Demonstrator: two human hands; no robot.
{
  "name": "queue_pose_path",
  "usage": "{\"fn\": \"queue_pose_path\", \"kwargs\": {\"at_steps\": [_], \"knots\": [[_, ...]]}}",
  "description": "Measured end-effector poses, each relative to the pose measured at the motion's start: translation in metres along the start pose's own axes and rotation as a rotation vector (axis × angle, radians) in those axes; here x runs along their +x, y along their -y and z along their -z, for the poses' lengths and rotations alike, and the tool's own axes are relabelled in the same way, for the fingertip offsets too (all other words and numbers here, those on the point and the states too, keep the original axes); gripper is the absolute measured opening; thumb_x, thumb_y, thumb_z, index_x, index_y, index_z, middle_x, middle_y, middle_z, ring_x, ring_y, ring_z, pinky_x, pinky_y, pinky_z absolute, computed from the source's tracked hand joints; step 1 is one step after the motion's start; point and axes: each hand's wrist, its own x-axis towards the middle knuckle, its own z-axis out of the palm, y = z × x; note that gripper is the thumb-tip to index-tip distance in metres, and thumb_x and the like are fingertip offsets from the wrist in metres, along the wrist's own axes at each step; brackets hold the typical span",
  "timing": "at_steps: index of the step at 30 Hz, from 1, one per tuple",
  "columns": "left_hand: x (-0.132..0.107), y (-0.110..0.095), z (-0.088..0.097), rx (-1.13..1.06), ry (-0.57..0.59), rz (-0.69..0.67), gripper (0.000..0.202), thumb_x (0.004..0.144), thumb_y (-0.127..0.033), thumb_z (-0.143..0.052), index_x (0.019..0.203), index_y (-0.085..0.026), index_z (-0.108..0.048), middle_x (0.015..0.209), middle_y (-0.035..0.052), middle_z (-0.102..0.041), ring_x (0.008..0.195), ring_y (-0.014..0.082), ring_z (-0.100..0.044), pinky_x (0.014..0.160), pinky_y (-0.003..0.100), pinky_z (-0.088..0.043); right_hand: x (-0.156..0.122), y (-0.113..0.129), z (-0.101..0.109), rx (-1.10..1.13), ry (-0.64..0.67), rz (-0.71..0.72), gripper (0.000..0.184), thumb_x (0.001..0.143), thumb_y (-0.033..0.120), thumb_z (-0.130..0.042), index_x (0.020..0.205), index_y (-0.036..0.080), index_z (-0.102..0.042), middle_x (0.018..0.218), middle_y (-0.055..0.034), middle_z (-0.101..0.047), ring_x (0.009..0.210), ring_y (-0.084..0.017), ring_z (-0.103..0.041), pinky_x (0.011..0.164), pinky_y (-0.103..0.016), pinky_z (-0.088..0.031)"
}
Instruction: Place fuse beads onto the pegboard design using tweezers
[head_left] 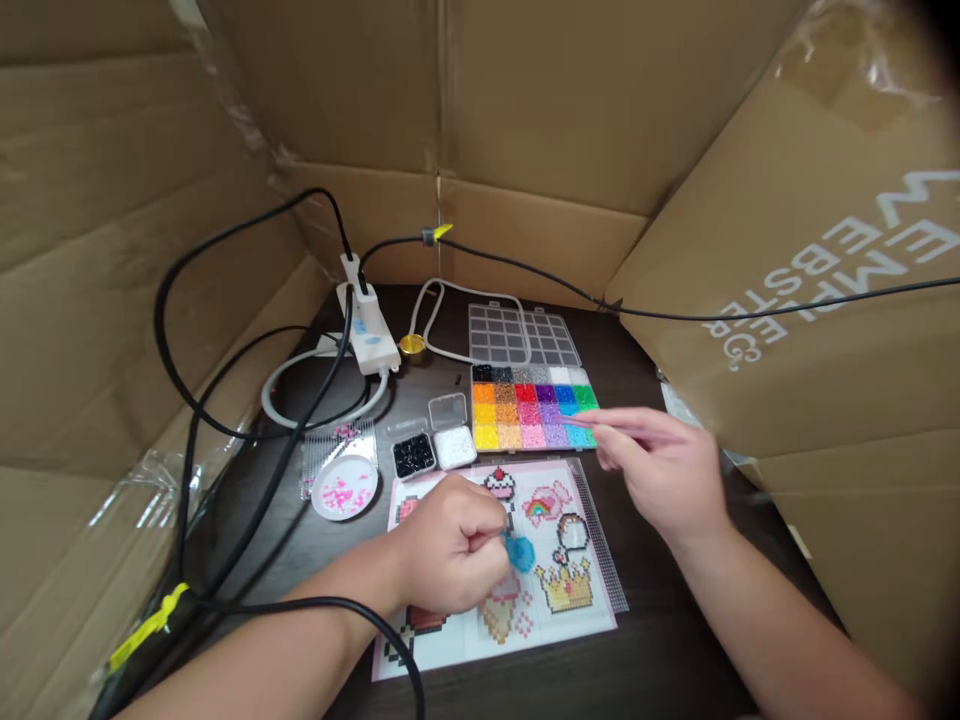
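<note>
My right hand (671,470) is closed around pink tweezers (645,427), their tips over the purple and blue compartments of a bead box (536,449). The box holds small beads sorted by colour. My left hand (457,550) is closed in a fist above a pattern sheet (551,638) with pixel pictures, among them a crown (566,587) and a cupcake (499,485). A translucent blue round piece (520,553) juts out from the fingers of that fist; its grip is partly hidden. A clear pegboard (600,540) shows along the sheet's right edge.
Left of the sheet are a white dish (345,510) of pink beads and small boxes of black beads (413,457) and white beads (454,448). A power strip (371,335) lies behind. A black cable (322,603) crosses over my left forearm. Cardboard walls (525,110) surround the table.
</note>
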Motion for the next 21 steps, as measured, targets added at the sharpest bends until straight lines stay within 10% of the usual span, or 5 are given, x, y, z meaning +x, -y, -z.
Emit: {"fn": "queue_pose_path", "kwargs": {"at_steps": [7,21], "knots": [[-0.001,0.003,-0.001,0.008,-0.05,0.012,0.033,0.067,-0.008,-0.046,0.057,-0.023,-0.018,0.049,-0.0078,-0.018,0.043,0.0083,-0.021,0.044,0.027,-0.018,0.045,-0.012,-0.069,0.052,-0.09,-0.097,0.01,0.075,0.027,-0.074,0.075,0.018,-0.079,0.078,-0.0078,-0.079,0.073,-0.022,-0.074,0.066,-0.033,-0.059],[-0.002,0.002,-0.003,0.008,-0.044,0.036,0.031,0.065,-0.005,-0.043,0.058,-0.022,-0.019,0.051,-0.0078,-0.017,0.046,0.0076,-0.019,0.046,0.026,-0.017,0.029,-0.024,-0.074,0.114,-0.114,-0.174,0.012,0.074,0.028,-0.073,0.077,0.017,-0.078,0.081,-0.008,-0.08,0.077,-0.023,-0.075,0.073,-0.036,-0.061]]}}
